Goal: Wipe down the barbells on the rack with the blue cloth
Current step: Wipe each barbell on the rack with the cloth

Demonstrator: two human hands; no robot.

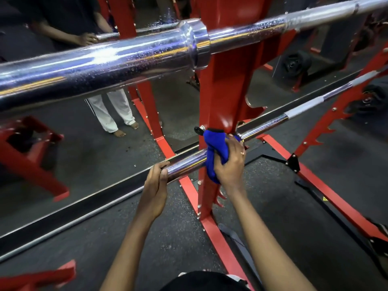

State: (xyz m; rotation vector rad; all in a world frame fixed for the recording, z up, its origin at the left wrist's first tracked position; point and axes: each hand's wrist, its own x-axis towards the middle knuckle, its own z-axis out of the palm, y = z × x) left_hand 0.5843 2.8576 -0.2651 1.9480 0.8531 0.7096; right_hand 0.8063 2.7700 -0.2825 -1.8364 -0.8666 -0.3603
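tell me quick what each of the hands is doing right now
Left hand: closed, gripping the end of the lower barbell.
Right hand: closed, holding the blue cloth against that barbell.

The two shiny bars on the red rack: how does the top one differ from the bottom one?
The top bar sits higher and nearer the camera, with neither hand on it. The bottom bar is gripped by the left hand, while the right hand presses a blue cloth around it. Both are chrome, resting on the rack.
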